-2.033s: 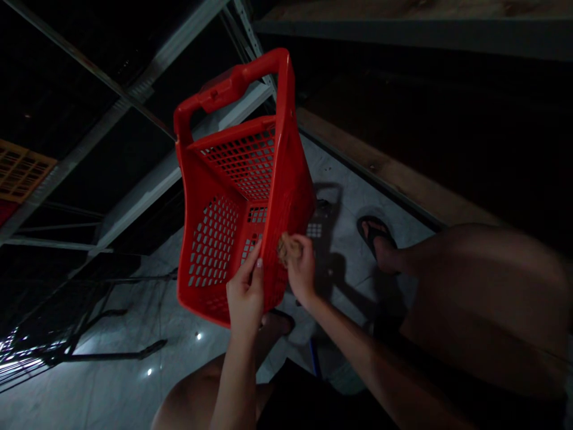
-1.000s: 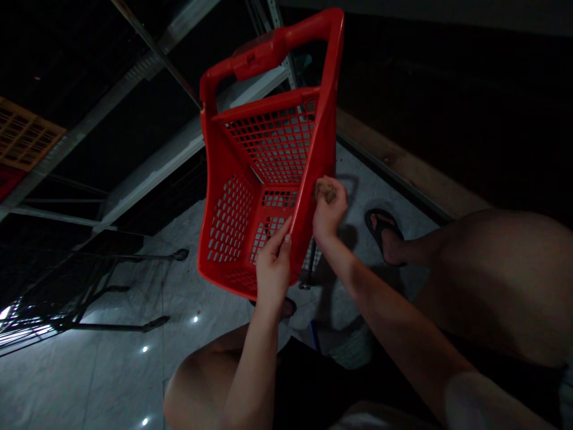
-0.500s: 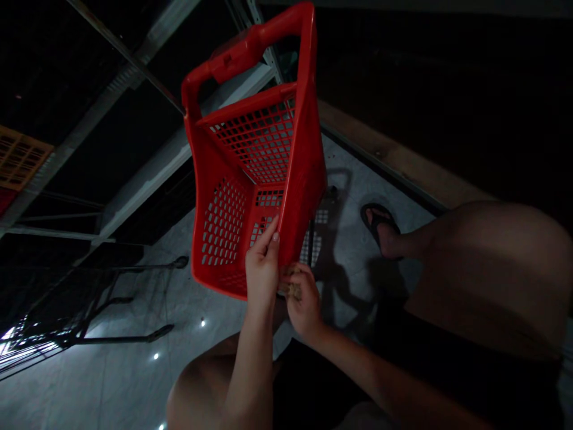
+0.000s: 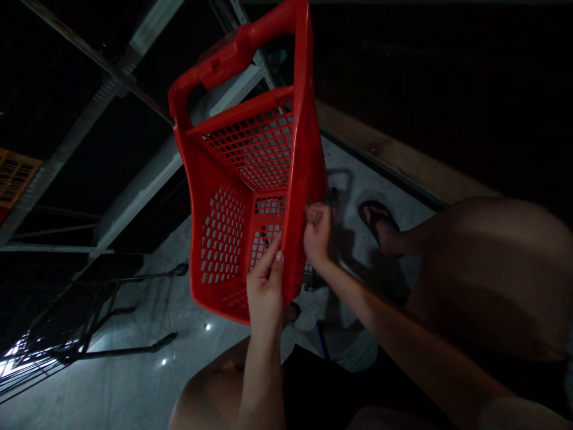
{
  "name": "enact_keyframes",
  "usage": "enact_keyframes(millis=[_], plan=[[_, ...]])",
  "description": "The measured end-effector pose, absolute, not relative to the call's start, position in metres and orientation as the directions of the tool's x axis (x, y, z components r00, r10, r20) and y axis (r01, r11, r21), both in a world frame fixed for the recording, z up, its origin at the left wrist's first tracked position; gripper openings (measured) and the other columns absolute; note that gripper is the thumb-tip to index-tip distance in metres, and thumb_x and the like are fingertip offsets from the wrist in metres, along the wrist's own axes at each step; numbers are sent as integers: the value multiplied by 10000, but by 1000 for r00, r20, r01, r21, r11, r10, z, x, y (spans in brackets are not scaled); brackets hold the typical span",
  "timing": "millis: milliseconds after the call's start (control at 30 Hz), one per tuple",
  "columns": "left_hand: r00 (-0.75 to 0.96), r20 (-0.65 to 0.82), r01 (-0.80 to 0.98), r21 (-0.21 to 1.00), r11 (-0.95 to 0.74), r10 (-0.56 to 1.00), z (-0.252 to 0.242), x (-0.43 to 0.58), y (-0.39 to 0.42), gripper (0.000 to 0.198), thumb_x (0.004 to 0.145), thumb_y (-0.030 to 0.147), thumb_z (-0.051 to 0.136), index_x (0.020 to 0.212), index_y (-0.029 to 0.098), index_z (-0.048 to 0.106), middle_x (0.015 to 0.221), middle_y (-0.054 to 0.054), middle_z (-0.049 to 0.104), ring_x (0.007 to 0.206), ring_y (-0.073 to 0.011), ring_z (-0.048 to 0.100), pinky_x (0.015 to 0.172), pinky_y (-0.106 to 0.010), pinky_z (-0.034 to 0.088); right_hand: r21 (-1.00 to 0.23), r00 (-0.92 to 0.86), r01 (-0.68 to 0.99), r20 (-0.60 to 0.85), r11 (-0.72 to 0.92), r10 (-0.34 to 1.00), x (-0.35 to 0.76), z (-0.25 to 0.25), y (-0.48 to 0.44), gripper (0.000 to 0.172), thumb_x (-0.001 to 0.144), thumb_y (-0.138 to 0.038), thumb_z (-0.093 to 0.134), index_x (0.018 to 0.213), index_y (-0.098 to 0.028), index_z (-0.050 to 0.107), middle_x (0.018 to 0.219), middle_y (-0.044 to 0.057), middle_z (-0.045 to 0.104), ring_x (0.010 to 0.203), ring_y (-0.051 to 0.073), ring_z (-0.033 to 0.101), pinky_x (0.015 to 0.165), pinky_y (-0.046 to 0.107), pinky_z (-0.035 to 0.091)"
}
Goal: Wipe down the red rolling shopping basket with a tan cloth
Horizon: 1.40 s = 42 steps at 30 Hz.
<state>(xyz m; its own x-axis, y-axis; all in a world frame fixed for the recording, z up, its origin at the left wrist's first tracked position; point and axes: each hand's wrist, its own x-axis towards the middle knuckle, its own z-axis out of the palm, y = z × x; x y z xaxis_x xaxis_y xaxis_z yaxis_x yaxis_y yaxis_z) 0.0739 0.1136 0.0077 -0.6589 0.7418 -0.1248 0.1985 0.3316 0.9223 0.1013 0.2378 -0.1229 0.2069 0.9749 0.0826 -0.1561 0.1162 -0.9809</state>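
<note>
At the far left, a yellow-orange crate point(image 4: 18, 178) sits by a pale metal rack point(image 4: 138, 200) whose beams run diagonally behind everything. Below it, dark metal legs with wheels point(image 4: 129, 349) stretch over the grey tiled floor point(image 4: 120, 394). In the middle is the red basket point(image 4: 301, 161), its opening facing the person, its handle point(image 4: 226, 58) toward the rack and cut off by the upper edge. The left hand point(image 4: 265, 295), forearm coming steeply up, has its grip pinched on the near rim, forefinger and thumb pointing along it. Across that side wall, the right hand point(image 4: 319, 239) is outside, forearm slanting in from the lower right, its grip closed around a brown wad point(image 4: 316, 214) at the outer face; contact there is unclear. Beneath the forearms lies a blue stick point(image 4: 321, 341). Further right, a sandalled foot point(image 4: 379, 222) stands near a wooden board point(image 4: 389, 152).
</note>
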Motion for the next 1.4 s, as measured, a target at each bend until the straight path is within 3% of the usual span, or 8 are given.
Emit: enact_keyframes(millis=[200,300,467,633,767,1100,1233,1400], plan=[[-666,-52,294,898,326,744,9,49,107,381,1010,404,635,1362,283,717,1465,-18,673,1445,-237,567,1272,-431,408,-979,-162,-202,1,-32,987,125,-109,78,368,658,-17,461,911,-263,565,1005,27,568,988,199,596,854,344,507],[-661,-49,334,874,353,749,11,35,96,384,1010,402,634,1371,294,710,1474,-15,665,1456,-232,556,1278,-429,398,-966,-119,-251,-29,-59,992,104,-108,90,339,704,-34,475,933,-261,579,1035,36,592,1041,201,606,931,366,515],[-653,-93,314,870,381,752,9,26,81,454,978,411,693,1421,316,667,1502,-12,643,1447,-233,566,1278,-441,400,-955,122,-295,-51,-13,991,53,-116,205,269,772,-76,473,969,-248,534,1012,36,605,1016,189,613,1024,399,503],[-672,-34,381,840,385,740,8,23,86,420,992,378,673,1411,345,672,1498,22,642,1469,-227,541,1299,-461,366,-982,276,-176,24,75,961,26,-124,290,327,726,-13,442,936,-255,505,1025,44,602,1062,204,594,1059,435,486],[-687,3,390,845,366,726,8,13,92,422,991,361,663,1411,316,676,1467,0,670,1417,-232,596,1282,-466,395,-974,109,-227,-7,18,994,23,-124,261,347,737,3,444,966,-252,501,1014,31,628,1042,184,621,1051,395,493],[-753,58,416,814,405,656,11,-18,73,422,986,376,645,1393,274,694,1468,-21,672,1440,-230,573,1278,-438,393,-961,-332,-254,-22,-112,943,54,-116,45,391,694,16,473,954,-258,570,1064,45,630,1044,199,642,917,345,552],[-778,45,386,821,421,627,12,-20,57,423,987,385,642,1395,282,693,1465,-14,675,1438,-227,575,1275,-426,398,-957,-309,-256,-52,-136,950,34,-125,62,366,707,-12,468,964,-249,575,1058,38,642,1044,192,641,943,345,532],[-799,59,388,810,440,598,14,-29,42,422,988,374,646,1394,271,695,1459,-21,680,1431,-231,582,1277,-420,395,-979,-197,-179,-61,-98,979,-32,-144,172,321,712,-49,457,956,-244,530,929,11,642,907,178,622,887,324,522]])
